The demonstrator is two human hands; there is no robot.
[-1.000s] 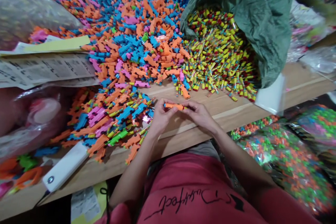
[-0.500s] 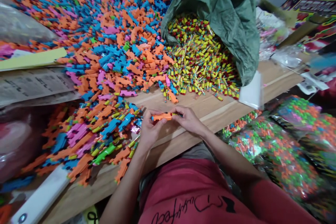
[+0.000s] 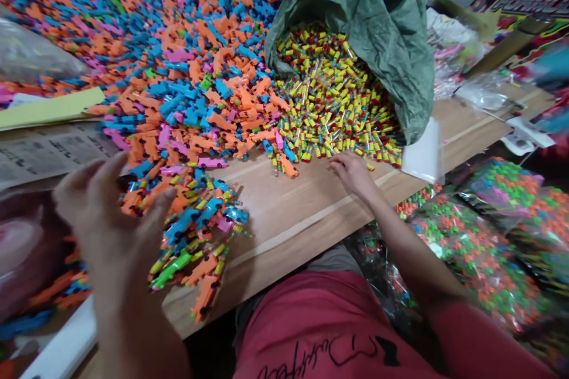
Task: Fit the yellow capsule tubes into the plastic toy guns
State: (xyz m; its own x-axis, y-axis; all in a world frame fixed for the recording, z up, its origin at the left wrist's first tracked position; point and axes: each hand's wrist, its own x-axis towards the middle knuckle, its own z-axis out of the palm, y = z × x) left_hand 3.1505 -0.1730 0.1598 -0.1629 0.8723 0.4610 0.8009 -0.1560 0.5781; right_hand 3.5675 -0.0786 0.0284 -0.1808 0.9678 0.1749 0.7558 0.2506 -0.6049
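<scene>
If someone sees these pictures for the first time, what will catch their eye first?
The eye goes first to the huge heap of orange, blue and pink car-shaped plastic pieces, spread over the left and middle of the wooden table. Beside it, small yellow tubes with red ends pour from the mouth of a green sack. In front, the blurred left hand is raised at the heap's edge, and the right hand lies near the tubes.

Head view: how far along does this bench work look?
Looks done: filled plastic bags of mixed pieces lie beyond the bench, and the toy cars with yellow tubes near the person seem joined. In hand: nothing visible; the left hand is raised, the right hand nears the pile. Left: big heaps of loose toy cars and yellow tubes by the green sack.
</scene>
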